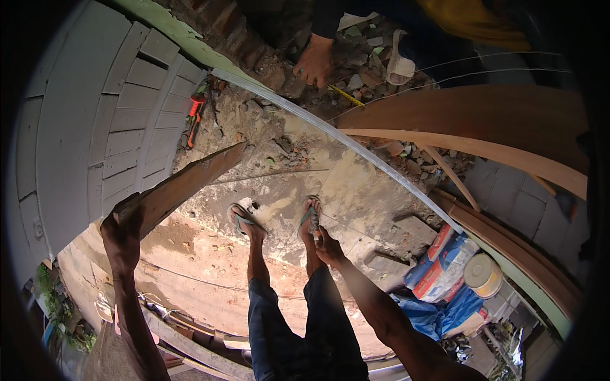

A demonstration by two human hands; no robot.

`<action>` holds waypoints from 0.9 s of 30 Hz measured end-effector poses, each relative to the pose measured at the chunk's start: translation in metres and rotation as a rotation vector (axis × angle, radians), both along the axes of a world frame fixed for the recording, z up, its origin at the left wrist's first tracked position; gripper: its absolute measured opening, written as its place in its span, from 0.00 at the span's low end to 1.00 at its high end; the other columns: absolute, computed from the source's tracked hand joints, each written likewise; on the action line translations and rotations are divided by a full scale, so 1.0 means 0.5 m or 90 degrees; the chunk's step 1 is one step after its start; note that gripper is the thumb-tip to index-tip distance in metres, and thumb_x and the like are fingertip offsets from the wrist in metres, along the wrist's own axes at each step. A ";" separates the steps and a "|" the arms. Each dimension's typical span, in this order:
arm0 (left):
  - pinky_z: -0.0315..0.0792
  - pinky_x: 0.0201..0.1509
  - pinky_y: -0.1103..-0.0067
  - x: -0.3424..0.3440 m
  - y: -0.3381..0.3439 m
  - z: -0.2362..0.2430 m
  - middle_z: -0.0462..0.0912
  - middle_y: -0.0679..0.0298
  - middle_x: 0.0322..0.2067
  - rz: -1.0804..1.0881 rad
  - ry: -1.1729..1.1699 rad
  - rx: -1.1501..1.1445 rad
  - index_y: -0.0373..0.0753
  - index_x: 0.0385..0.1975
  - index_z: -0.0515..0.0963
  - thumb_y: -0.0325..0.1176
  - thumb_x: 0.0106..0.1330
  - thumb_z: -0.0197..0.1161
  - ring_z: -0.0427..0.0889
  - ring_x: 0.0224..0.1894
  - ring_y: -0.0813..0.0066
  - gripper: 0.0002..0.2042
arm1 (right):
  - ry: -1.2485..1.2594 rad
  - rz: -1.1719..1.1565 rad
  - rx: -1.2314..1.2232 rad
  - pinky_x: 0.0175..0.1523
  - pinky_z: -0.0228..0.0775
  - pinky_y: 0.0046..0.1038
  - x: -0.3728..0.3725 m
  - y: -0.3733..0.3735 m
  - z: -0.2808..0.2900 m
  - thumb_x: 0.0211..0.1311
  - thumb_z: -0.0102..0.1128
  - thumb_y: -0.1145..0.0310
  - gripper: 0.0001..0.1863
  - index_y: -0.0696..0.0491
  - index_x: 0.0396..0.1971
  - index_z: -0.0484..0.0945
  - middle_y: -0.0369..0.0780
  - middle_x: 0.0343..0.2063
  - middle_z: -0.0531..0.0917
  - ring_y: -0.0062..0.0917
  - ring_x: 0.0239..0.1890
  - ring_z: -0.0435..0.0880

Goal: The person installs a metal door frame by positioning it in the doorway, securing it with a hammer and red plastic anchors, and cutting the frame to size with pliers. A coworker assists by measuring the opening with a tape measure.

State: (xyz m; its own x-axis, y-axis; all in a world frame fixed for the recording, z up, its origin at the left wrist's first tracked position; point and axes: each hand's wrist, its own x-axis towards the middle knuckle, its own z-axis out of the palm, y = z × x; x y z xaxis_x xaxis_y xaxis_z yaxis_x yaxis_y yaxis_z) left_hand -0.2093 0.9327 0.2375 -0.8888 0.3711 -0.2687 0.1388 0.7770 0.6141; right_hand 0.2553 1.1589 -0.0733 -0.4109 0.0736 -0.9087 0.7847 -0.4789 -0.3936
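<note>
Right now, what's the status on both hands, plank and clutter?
Left hand gripping wooden plank by near end. Right hand holding small object, kind unclear. Rubble ahead; co-worker's hand near yellow tape measure.

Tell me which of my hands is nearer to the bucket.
Your right. The right hand is left of the bucket, apart from it. The left hand is much farther left, gripping the end of a board.
</note>
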 end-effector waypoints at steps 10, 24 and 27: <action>0.76 0.54 0.74 -0.035 -0.034 -0.006 0.86 0.55 0.45 0.076 -0.043 -0.041 0.29 0.52 0.77 0.31 0.64 0.71 0.82 0.44 0.72 0.20 | -0.013 0.281 0.200 0.30 0.68 0.27 -0.021 -0.043 -0.004 0.66 0.53 0.79 0.39 0.48 0.76 0.53 0.48 0.51 0.84 0.28 0.25 0.76; 0.75 0.53 0.73 -0.104 -0.002 0.009 0.87 0.57 0.43 -0.006 -0.007 -0.017 0.32 0.50 0.82 0.35 0.68 0.67 0.84 0.43 0.71 0.16 | -0.110 0.065 -0.033 0.17 0.67 0.34 -0.086 -0.041 -0.119 0.64 0.52 0.74 0.29 0.48 0.67 0.62 0.41 0.24 0.80 0.28 0.16 0.79; 0.75 0.56 0.70 -0.081 0.000 0.014 0.86 0.56 0.45 0.000 -0.015 -0.029 0.32 0.53 0.80 0.35 0.68 0.66 0.84 0.46 0.68 0.17 | -0.140 0.175 0.074 0.18 0.71 0.34 -0.092 -0.035 -0.183 0.69 0.51 0.64 0.28 0.48 0.68 0.63 0.42 0.23 0.83 0.31 0.17 0.81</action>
